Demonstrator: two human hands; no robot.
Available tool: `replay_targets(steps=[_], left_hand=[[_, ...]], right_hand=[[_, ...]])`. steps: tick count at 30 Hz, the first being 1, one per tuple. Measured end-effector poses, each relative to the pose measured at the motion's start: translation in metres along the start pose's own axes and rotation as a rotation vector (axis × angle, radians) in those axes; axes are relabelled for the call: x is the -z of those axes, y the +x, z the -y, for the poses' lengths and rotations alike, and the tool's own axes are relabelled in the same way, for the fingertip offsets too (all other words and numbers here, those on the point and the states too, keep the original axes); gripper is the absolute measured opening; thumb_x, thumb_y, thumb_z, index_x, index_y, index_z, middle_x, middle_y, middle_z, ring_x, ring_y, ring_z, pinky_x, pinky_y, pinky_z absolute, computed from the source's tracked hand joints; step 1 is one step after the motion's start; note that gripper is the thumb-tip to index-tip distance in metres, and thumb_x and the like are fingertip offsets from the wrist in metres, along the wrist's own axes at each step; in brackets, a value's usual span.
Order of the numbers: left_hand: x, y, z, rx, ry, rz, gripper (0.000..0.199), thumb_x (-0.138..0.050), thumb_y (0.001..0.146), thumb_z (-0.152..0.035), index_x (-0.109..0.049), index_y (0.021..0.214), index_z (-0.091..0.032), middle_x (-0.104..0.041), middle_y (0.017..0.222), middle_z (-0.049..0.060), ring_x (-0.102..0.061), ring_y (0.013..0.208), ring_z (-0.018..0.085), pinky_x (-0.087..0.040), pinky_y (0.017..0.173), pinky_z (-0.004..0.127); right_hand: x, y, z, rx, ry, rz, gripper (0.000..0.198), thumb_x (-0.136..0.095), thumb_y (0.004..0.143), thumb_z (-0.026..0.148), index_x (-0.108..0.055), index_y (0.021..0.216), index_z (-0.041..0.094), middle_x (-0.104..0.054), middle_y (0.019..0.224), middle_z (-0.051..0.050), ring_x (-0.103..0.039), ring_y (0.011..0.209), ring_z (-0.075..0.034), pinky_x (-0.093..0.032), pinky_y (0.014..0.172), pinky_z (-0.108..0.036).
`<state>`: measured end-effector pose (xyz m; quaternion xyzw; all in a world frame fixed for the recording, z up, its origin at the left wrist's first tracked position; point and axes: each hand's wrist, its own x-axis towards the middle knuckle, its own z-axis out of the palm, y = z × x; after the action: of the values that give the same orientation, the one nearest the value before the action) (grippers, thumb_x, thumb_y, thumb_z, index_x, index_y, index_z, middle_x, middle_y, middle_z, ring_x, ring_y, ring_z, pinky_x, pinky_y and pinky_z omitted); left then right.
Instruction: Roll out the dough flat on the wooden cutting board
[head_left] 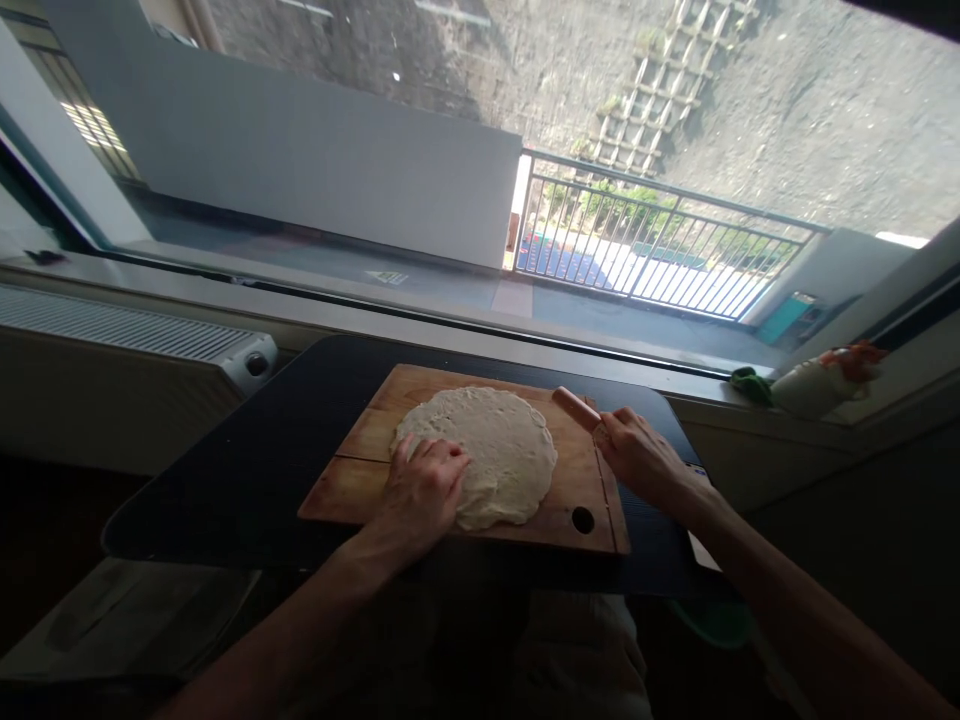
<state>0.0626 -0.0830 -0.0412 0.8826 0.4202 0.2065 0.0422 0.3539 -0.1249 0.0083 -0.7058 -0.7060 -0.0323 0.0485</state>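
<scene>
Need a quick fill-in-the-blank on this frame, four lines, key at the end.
1. The left hand touches the flattened ____.
2. The right hand grips a ____.
3. The wooden cutting board lies on top of a black ____.
4. One round ____ shows in the board.

Missing words: dough; rolling pin; table; hole.

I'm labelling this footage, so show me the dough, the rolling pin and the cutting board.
Dough [491,448]: head view, middle of its top.
Rolling pin [576,408]: head view, its exposed part.
Cutting board [581,468]: head view, bare wood.
</scene>
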Motion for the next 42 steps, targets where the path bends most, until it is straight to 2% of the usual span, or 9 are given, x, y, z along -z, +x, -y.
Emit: replay_targets(steps=[3,10,16,21,25,29,33,37,42], left_hand=[[-0.024,0.012,-0.017,-0.021,0.001,0.024,0.04,-0.037,0.091,-0.024,-0.054,0.126,-0.02,-0.051,0.136,0.008,-0.041,0.128,0.023,-0.016,0.112,0.049],[-0.059,0.032,-0.027,-0.04,0.054,0.171,0.058,-0.025,0.094,-0.049,-0.036,0.142,-0.018,-0.029,0.151,0.008,-0.019,0.141,0.025,-0.008,0.112,0.055],[-0.062,0.028,-0.024,-0.06,0.071,0.151,0.06,-0.02,0.094,-0.051,-0.034,0.143,-0.018,-0.026,0.152,0.008,-0.016,0.142,0.024,0.0,0.112,0.057],[-0.065,0.029,-0.024,-0.081,0.076,0.113,0.06,-0.021,0.094,-0.051,-0.036,0.142,-0.018,-0.029,0.151,0.009,-0.018,0.141,0.025,0.006,0.111,0.058],[-0.062,0.027,-0.025,-0.09,0.065,0.113,0.06,-0.022,0.094,-0.05,-0.036,0.142,-0.017,-0.029,0.151,0.01,-0.018,0.141,0.026,0.006,0.111,0.058],[-0.057,0.029,-0.028,-0.069,0.051,0.133,0.058,-0.025,0.093,-0.049,-0.037,0.141,-0.019,-0.03,0.15,0.01,-0.018,0.141,0.026,0.006,0.111,0.057],[-0.053,0.048,-0.031,-0.05,0.028,0.158,0.057,-0.028,0.093,-0.045,-0.037,0.141,-0.015,-0.029,0.15,0.013,-0.02,0.14,0.028,0.006,0.11,0.059],[-0.05,0.074,-0.027,-0.031,0.036,0.215,0.054,-0.032,0.092,-0.039,-0.04,0.139,-0.014,-0.034,0.148,0.014,-0.024,0.138,0.031,0.005,0.11,0.061],[-0.051,0.082,-0.021,-0.047,0.05,0.232,0.053,-0.032,0.092,-0.04,-0.042,0.137,-0.015,-0.035,0.147,0.013,-0.026,0.137,0.03,0.005,0.11,0.059]], right_hand=[[-0.021,0.008,0.013,-0.159,0.008,0.062,0.023,-0.036,0.094,0.03,-0.053,0.105,0.018,-0.054,0.103,-0.01,-0.053,0.088,-0.02,-0.039,0.071,-0.029],[-0.046,0.008,0.049,-0.172,0.035,0.004,0.023,-0.038,0.093,0.029,-0.052,0.105,0.016,-0.054,0.106,-0.011,-0.054,0.095,-0.021,-0.04,0.075,-0.028],[-0.039,0.003,0.046,-0.139,0.011,0.027,0.021,-0.043,0.091,0.026,-0.052,0.107,0.016,-0.055,0.106,-0.011,-0.054,0.096,-0.019,-0.041,0.075,-0.026],[-0.04,-0.015,0.057,-0.287,-0.053,0.027,0.021,-0.045,0.089,0.027,-0.053,0.104,0.014,-0.056,0.103,-0.012,-0.058,0.09,-0.02,-0.043,0.07,-0.027],[-0.037,-0.026,0.069,-0.198,0.005,0.034,0.022,-0.045,0.089,0.028,-0.052,0.104,0.015,-0.057,0.103,-0.013,-0.059,0.091,-0.022,-0.045,0.073,-0.028],[-0.034,-0.032,0.069,-0.278,-0.024,0.06,0.023,-0.044,0.088,0.029,-0.053,0.103,0.014,-0.056,0.102,-0.014,-0.06,0.089,-0.023,-0.045,0.069,-0.029],[-0.034,-0.021,0.063,-0.199,-0.001,0.075,0.024,-0.044,0.089,0.031,-0.053,0.103,0.014,-0.056,0.103,-0.014,-0.06,0.09,-0.022,-0.045,0.071,-0.029],[-0.031,0.003,0.054,-0.244,-0.048,0.062,0.024,-0.044,0.089,0.028,-0.053,0.105,0.013,-0.056,0.106,-0.015,-0.059,0.092,-0.023,-0.044,0.071,-0.029],[-0.031,0.02,0.043,-0.094,-0.022,0.085,0.022,-0.043,0.091,0.029,-0.052,0.107,0.017,-0.055,0.108,-0.012,-0.057,0.097,-0.022,-0.042,0.073,-0.027]])
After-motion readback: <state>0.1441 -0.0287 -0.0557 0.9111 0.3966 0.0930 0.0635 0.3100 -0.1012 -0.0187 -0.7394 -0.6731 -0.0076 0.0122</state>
